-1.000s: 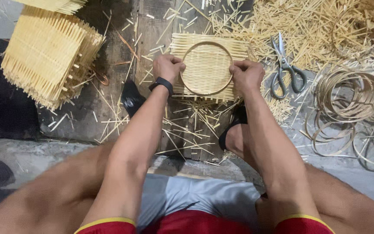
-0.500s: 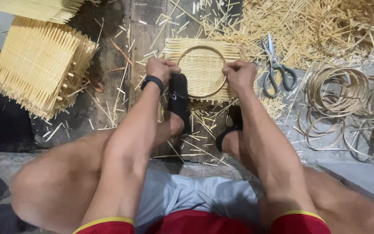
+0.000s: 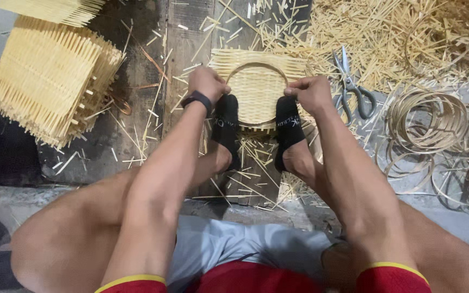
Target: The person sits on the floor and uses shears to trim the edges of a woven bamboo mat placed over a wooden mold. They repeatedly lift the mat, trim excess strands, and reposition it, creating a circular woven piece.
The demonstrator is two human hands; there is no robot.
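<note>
A square woven bamboo mat [image 3: 257,89] lies on the wooden board in front of me, with a round bamboo hoop [image 3: 256,66] laid on top of it. My left hand [image 3: 207,83], a black band on its wrist, grips the hoop and mat at the left edge. On the right edge, my right hand [image 3: 310,92] pinches the hoop against the mat. Both of my feet, in black socks [image 3: 227,127], press on the mat's near edge.
A stack of woven bamboo mats [image 3: 50,81] stands at the left. Scissors [image 3: 351,87] lie to the right of the mat. Several loose bamboo hoops [image 3: 435,135] pile at the right. Bamboo offcuts [image 3: 397,38] litter the far right and the board.
My knees have come up and both socked feet have moved forward onto the mat's near edge. My hands have stayed on the hoop's left and right sides.
</note>
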